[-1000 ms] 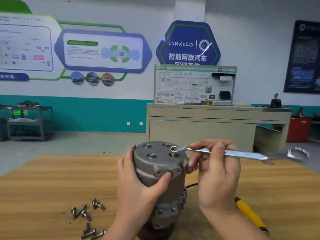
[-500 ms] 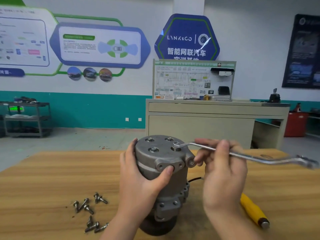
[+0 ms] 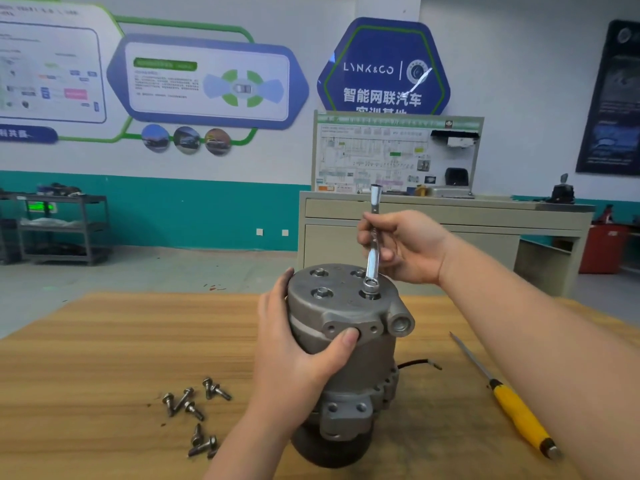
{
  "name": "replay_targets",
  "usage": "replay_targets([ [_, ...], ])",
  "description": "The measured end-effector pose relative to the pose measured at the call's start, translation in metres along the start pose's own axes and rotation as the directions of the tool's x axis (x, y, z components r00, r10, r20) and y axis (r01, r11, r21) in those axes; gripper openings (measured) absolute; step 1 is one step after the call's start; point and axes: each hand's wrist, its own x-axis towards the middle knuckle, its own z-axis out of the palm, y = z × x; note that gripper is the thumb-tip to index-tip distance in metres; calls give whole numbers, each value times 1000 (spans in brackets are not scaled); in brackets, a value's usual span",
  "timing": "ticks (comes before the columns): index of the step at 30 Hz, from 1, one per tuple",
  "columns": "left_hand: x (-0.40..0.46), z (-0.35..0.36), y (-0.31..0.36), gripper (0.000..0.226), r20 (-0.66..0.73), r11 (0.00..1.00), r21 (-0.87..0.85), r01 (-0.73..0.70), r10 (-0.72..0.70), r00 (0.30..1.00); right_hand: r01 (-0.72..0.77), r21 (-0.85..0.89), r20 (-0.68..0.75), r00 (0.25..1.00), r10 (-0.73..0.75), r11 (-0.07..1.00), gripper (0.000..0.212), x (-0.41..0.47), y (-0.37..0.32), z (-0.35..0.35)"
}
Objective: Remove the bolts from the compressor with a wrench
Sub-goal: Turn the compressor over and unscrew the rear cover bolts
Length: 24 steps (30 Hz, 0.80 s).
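Centrally, the right hand (image 3: 403,245) pinched the shank of the combination wrench (image 3: 373,244) between thumb and curled fingers, just above and behind the compressor (image 3: 343,355). The wrench's ring end sat over the bolt (image 3: 371,287) at the near-right of the compressor's top face, and its long axis ran away from the compressor toward the far bench, open end outermost. The left hand (image 3: 294,362) gripped the compressor's left flank, thumb pressed on the front mounting lug, fingers wrapped behind the housing. The compressor stood upright on the wooden table (image 3: 86,358). Three further bolt positions showed on its top face to the left of and behind the ring end; whether each held a bolt could not be told for certain. Left of the compressor, well apart from it, lay a scatter of removed bolts (image 3: 194,414). Right of the compressor lay a yellow-handled screwdriver (image 3: 512,407), shaft pointing away. Probably the next swing would carry the handle round the bolt, the right hand being nearer.
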Motion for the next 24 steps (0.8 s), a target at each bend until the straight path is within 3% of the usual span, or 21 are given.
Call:
replay_targets([
  [2,0,1,1,85,6,1000,-1,1,0,1000,121,344,-87,991,-97,931,30,-3,9,-6],
  [3,0,1,1,85,7,1000,1,-1,1,1000,196,539,-145,980,-139,819,29,-7,13,-10],
  [5,0,1,2,86,6,1000,8,0,0,1000,351,666,-277,936,-219,659,23,-18,18,-18],
  [8,-1,2,2,88,-17,1000,25,2,-1,1000,537,398,-416,828,-375,744,22,-38,31,-21],
  [10,-2,5,3,89,-44,999,51,-4,6,999,658,131,-449,707,-547,742,21,-52,42,-19],
  [14,-6,15,7,101,-116,990,140,-10,26,993,772,-258,-349,486,-801,581,12,-73,54,-7],
  [21,-8,19,10,108,-158,979,204,0,33,987,787,-530,-79,325,-942,316,6,-85,62,15],
  [24,-9,19,10,107,-163,977,212,3,32,986,730,-670,80,250,-965,133,12,-83,69,14],
])
